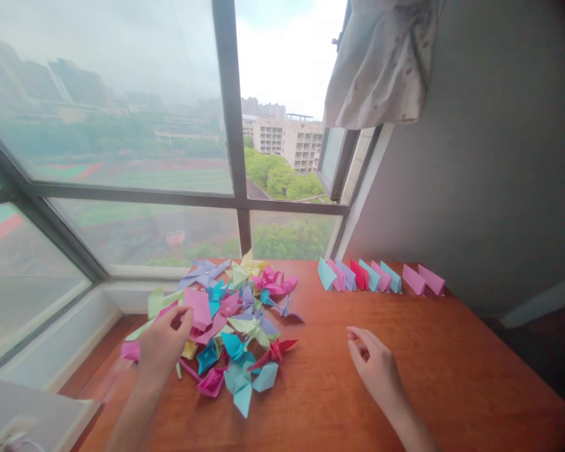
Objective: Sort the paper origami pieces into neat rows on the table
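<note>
A heap of folded origami pieces [238, 326] in pink, blue, green, purple and red lies on the left half of a wooden table [405, 376]. My left hand [162, 345] is at the heap's left edge, its fingers pinched on a pink paper piece [198, 307]. My right hand [374, 364] hovers over bare wood to the right of the heap, fingers loosely curled, holding nothing. A row of folded paper shapes [379, 276], pink, blue, red and purple, stands in a line along the table's far edge.
A large window [230, 125] with dark frames runs behind the table, looking out on buildings and trees. A grey wall [499, 157] closes the right side. A pale curtain [381, 63] hangs bunched at the top right. A white ledge [75, 339] lies left of the table.
</note>
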